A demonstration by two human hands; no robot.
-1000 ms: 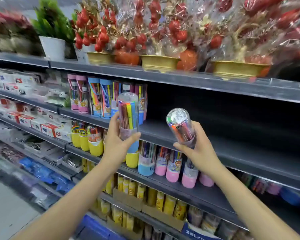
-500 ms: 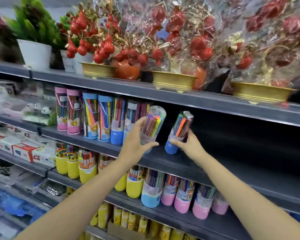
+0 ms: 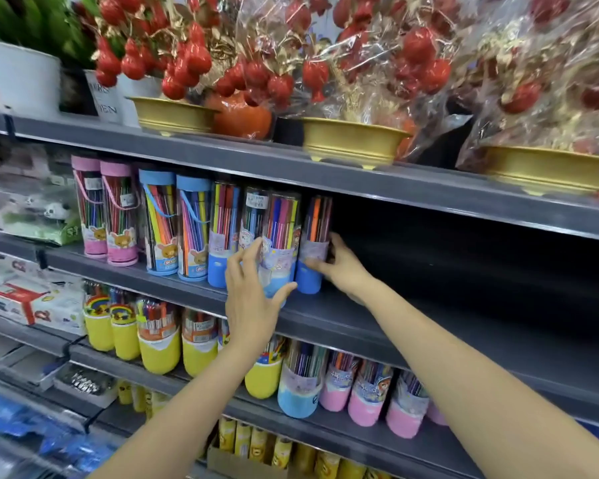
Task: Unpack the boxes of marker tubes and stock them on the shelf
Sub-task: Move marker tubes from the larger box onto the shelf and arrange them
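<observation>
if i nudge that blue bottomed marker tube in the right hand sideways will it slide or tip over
The blue-bottomed marker tube is tall and narrow, so a push near its top would likely tip it. A push low down, where the right hand holds it, probably slides it along the smooth shelf. Lying down, its round body would likely roll.

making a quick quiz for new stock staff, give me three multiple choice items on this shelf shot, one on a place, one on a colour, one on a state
1. Where does the clear marker tube with the blue base under the right hand stand?
A. at the right end of the row on the grey metal shelf
B. beside the gold bowls
C. on the floor

2. What colour are the caps of the two leftmost tubes in that row?
A. yellow
B. pink
C. green

3. How is the tube at the left hand posed?
A. lying flat
B. upside down
C. upright

Answers: 1 A, bare shelf lies to its right; 2 B, both caps are pink; 3 C, its blue base is down.
</observation>
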